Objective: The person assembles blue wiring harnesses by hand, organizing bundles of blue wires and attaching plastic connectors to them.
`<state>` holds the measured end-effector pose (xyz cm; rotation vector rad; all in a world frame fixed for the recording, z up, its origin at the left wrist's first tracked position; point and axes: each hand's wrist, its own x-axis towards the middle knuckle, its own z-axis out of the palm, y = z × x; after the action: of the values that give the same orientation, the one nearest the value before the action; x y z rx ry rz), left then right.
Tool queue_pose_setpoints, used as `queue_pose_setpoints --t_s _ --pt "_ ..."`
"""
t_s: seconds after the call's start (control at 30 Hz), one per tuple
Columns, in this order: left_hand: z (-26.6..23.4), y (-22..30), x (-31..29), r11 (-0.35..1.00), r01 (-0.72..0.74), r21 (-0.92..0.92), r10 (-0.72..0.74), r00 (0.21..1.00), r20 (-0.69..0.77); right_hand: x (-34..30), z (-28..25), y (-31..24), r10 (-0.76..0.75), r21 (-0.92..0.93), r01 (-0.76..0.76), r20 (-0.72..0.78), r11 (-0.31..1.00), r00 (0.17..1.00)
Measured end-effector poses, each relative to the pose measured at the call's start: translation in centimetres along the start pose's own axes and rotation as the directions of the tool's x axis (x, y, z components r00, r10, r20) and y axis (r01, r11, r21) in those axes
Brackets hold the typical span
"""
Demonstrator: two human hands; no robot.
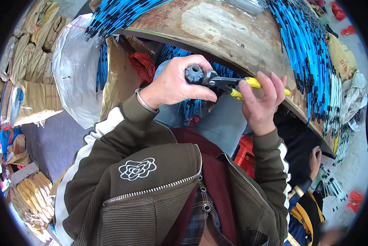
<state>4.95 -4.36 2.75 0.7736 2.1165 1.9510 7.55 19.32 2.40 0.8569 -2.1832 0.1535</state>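
My left hand (pixel 172 84) is closed around a dark, round, notched piece (pixel 194 74) with a hole in its middle, held above my lap. My right hand (pixel 262 100) grips pliers (pixel 229 80) by their yellow handles, which are spread apart. The head of the pliers meets the right side of the round piece, near my left fingertips; whether the jaws bite on it I cannot tell. Below my left hand, blue rods with black ends (pixel 190 110) show between my knees. Whether they join the round piece is hidden.
A worn wooden table (pixel 216 24) curves ahead of me, with blue rod bundles at its left (pixel 122 14) and right (pixel 303 53). Brown paper sacks (pixel 32 49) are stacked at the left beside a white plastic bag (pixel 77 74). Another person's hand (pixel 315 162) shows at lower right.
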Motion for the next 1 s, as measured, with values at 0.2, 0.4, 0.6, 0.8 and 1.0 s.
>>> queue_pose_setpoints --t_s 0.2,0.4,0.6,0.8,1.0 --pt "0.1 -0.4 0.1 1.0 -0.008 -0.02 0.007 1.0 -0.022 -0.5 -0.4 -1.2 0.037 -0.059 -0.038 -0.025 0.998 0.999" --pt "0.3 -0.2 0.4 0.993 -0.064 -0.101 0.071 0.995 0.067 2.3 -6.2 -0.4 0.07 0.119 -0.129 0.404 0.985 0.912" --pt "1.1 0.1 0.2 0.987 -0.08 -0.136 0.12 0.94 0.32 1.8 -7.9 2.7 -0.149 0.25 -0.895 0.967 0.37 0.209" --pt "1.2 0.0 0.5 0.997 -0.076 -0.011 0.076 0.949 0.307 -1.2 -5.9 0.5 -0.032 0.574 -0.707 0.785 0.414 0.619" --pt "1.5 -0.1 0.3 0.995 -0.1 0.015 0.092 0.957 0.274 -0.7 -8.4 1.1 -0.117 0.501 -0.568 0.808 0.653 0.578"
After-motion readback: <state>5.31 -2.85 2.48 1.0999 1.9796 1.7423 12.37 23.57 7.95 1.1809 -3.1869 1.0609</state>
